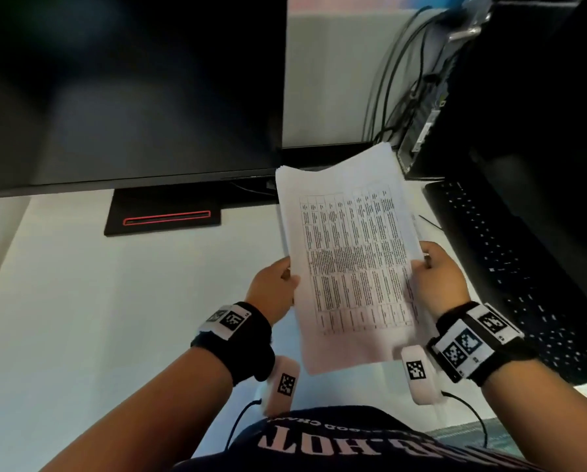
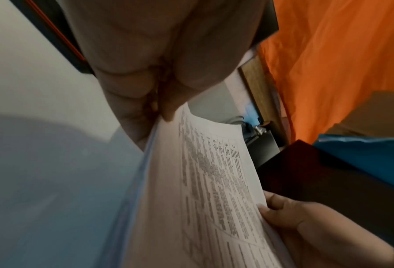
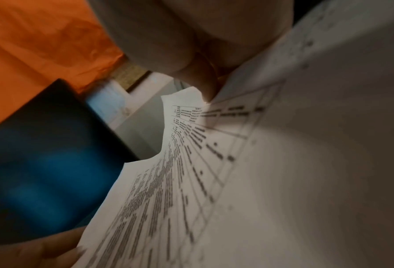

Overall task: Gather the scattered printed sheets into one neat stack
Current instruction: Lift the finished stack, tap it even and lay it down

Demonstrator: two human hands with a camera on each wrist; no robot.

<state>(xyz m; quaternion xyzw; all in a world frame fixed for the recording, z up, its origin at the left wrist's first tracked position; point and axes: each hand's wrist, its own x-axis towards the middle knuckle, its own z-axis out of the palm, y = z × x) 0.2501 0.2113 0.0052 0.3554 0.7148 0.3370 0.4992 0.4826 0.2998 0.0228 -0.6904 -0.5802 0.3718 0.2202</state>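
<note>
A stack of printed sheets (image 1: 350, 253) with a dense table on the top page is held up above the white desk (image 1: 98, 301), tilted slightly right. My left hand (image 1: 278, 287) grips its left edge, thumb on top. My right hand (image 1: 438, 277) grips the right edge. In the left wrist view the sheets (image 2: 203, 190) run edge-on from my left hand (image 2: 159, 108), with my right hand (image 2: 306, 223) at the far edge. The right wrist view shows the sheets (image 3: 260, 181) close up and blurred, my right hand (image 3: 209, 85) pinching them.
A dark monitor (image 1: 128, 90) on a black stand (image 1: 164, 212) stands at the back left. A black keyboard (image 1: 510, 267) lies on the right, beside a black computer case (image 1: 523, 80) with cables (image 1: 397, 80). Orange cloth (image 2: 340, 63) hangs beyond the desk.
</note>
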